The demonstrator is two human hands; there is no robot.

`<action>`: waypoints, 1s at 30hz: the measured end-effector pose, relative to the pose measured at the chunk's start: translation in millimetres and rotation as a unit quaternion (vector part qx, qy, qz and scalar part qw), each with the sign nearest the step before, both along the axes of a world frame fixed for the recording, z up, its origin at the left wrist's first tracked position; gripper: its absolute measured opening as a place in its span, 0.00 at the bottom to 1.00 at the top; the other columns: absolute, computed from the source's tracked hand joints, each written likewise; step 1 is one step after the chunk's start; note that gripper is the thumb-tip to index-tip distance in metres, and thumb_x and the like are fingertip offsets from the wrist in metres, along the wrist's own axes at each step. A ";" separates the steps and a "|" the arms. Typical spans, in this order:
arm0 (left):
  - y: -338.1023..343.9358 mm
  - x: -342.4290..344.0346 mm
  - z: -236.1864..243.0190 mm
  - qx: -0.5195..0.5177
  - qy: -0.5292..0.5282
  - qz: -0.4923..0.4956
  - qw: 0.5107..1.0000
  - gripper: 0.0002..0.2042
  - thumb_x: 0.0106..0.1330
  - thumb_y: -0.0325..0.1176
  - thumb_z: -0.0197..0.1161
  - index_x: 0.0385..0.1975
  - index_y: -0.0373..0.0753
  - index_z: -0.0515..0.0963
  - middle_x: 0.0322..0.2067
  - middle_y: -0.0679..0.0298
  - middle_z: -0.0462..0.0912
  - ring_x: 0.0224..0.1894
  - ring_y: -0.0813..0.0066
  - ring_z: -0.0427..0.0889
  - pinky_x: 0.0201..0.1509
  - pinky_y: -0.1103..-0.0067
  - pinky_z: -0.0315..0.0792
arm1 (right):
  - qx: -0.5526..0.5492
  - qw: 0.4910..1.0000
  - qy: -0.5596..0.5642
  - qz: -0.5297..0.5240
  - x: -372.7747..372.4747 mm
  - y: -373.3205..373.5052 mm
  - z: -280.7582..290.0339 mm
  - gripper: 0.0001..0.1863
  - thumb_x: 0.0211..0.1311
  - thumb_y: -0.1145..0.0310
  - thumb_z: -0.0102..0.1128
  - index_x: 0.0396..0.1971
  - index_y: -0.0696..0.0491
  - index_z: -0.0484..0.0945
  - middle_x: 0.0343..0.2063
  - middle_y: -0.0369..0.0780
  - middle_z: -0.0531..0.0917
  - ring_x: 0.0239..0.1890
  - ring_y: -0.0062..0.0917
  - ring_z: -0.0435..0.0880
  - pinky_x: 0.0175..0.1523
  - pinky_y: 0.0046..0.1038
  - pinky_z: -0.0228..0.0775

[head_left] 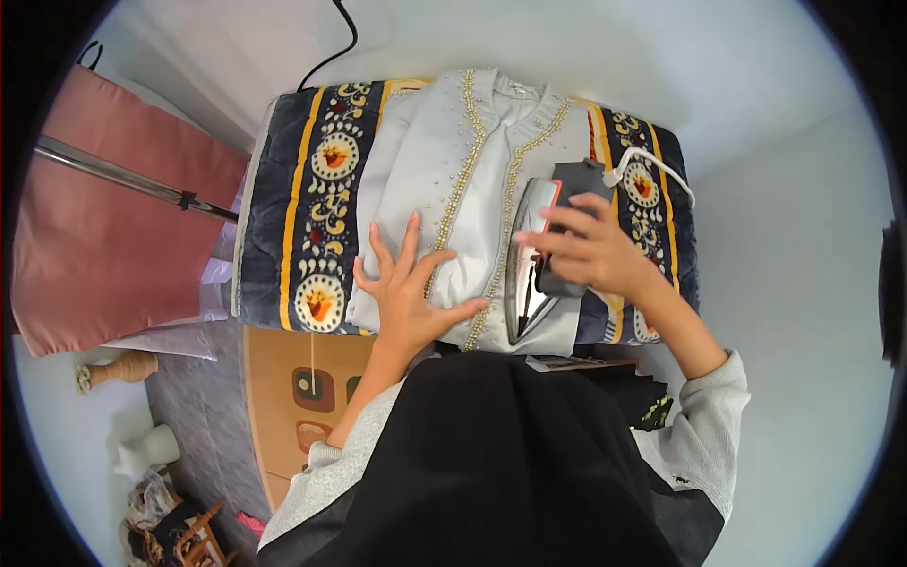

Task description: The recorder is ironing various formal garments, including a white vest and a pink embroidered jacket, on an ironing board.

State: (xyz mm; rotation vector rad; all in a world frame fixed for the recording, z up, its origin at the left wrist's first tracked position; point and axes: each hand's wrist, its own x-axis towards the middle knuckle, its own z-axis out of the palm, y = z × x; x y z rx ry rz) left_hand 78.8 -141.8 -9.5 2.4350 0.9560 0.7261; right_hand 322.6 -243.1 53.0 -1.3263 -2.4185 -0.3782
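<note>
A pale silver-grey garment [406, 180] with gold beaded trim along its front opening lies spread on a padded, patterned blanket [260, 213]. My left hand [408, 295] rests flat on the cloth, fingers spread, with the thumb reaching across to the right-hand beaded edge. In my right hand [605, 253] is a dark grey clothes iron [586, 177] with a shiny front part and a red-orange edge. It sits on the right front panel beside the beads, its tip toward me. The fingers wrap over its handle, partly hiding it.
A white cord [661, 161] leaves the iron's far end. Left, a pink cloth [123, 208] hangs by a metal rail [113, 170]. A black cable [351, 38] runs up the back wall. A tan patterned surface [274, 397] and grey floor [203, 416] show below left.
</note>
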 end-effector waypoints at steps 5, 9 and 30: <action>1.1 -1.1 -3.2 0.005 0.004 0.003 1.000 0.26 0.32 0.55 0.74 0.32 0.49 0.80 0.66 0.61 0.56 0.68 0.42 0.39 0.55 0.40 0.35 | 0.010 0.997 -0.001 -0.075 63.6 26.2 -3.3 0.08 0.41 0.70 0.58 0.15 0.53 0.68 0.53 0.35 0.75 0.59 0.37 0.65 0.58 0.42 0.53; 2.0 -0.8 -4.6 0.001 -0.002 0.001 1.000 0.25 0.32 0.54 0.74 0.32 0.49 0.80 0.66 0.62 0.55 0.68 0.42 0.39 0.55 0.40 0.35 | -0.018 0.993 0.031 -0.114 78.4 28.3 -0.8 0.14 0.29 0.79 0.65 0.20 0.53 0.71 0.56 0.31 0.72 0.62 0.38 0.60 0.57 0.43 0.55; -1.6 3.4 -1.6 0.000 0.027 0.026 0.999 0.23 0.31 0.47 0.75 0.31 0.50 0.79 0.67 0.63 0.54 0.68 0.43 0.38 0.56 0.40 0.35 | -0.051 0.987 0.006 -0.154 38.1 -3.9 4.1 0.09 0.37 0.77 0.60 0.13 0.51 0.67 0.53 0.32 0.75 0.62 0.38 0.63 0.64 0.45 0.42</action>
